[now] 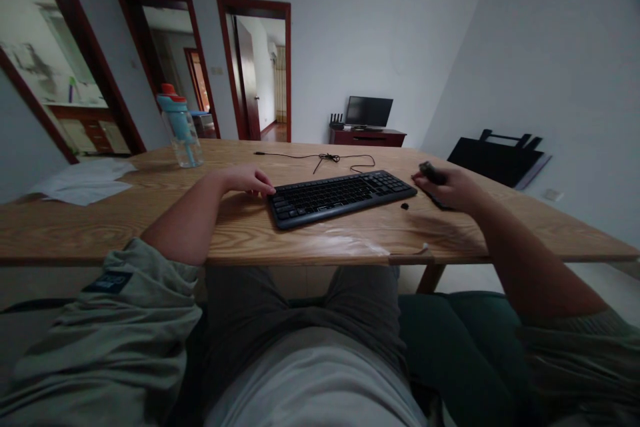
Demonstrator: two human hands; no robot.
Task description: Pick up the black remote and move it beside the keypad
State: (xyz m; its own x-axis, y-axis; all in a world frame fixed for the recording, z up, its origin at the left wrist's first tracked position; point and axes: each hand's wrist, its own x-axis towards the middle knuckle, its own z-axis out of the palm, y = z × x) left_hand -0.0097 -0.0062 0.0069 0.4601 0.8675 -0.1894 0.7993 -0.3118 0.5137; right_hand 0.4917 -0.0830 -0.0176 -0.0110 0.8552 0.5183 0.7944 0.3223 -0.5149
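Hands [247, 180] on wooden table [150, 213], grey-walled room

No legible text appears anywhere in the scene. A dark patch [111, 281] on the person's left sleeve, below the near edge of the wooden table [150, 227], carries lettering too blurred to read; key legends on the black keyboard [340, 195] atop the table are too small to make out.
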